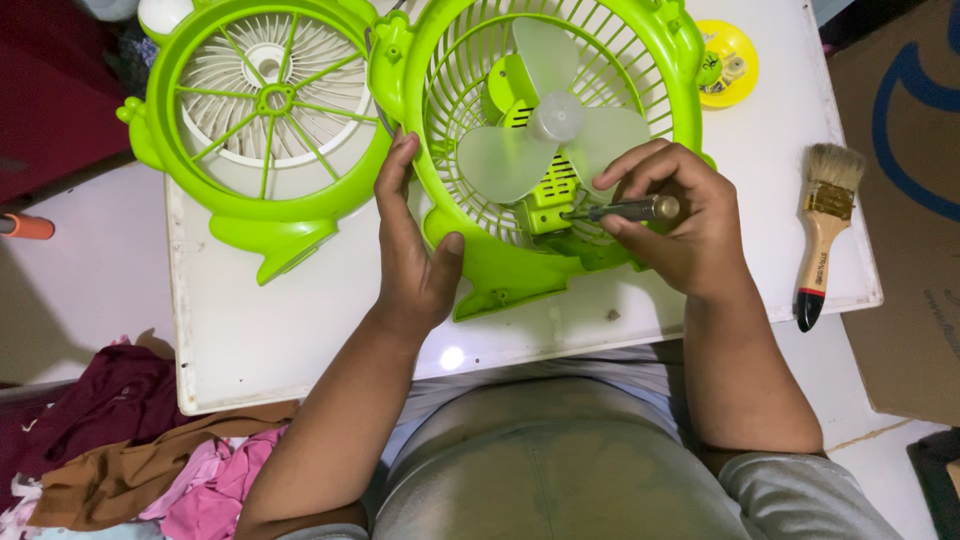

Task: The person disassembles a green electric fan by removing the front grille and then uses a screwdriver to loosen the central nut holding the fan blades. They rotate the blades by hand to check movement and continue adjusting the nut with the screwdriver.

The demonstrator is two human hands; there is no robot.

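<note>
Green fan housing (520,270) steadied for screwdriver work.
Its rim was clamped by the left hand (415,250); the right hand (680,225) was closed around a screwdriver (625,211), tip at the motor mount.

White rectangular bench (300,330), carrying:
- lime-green plastic fan housing with pale translucent three-blade propeller (550,130); left hand (415,260) gripping its lower left rim.
- slim metal screwdriver (625,210), pinched in right hand (680,225), tip at green motor mount.
- detached lime-green front grille (265,105), left.
- small yellow round dish (735,55).
- wooden-handled paintbrush (825,225), right edge.
- heaped coloured cloths (130,450), floor, lower left.
</note>
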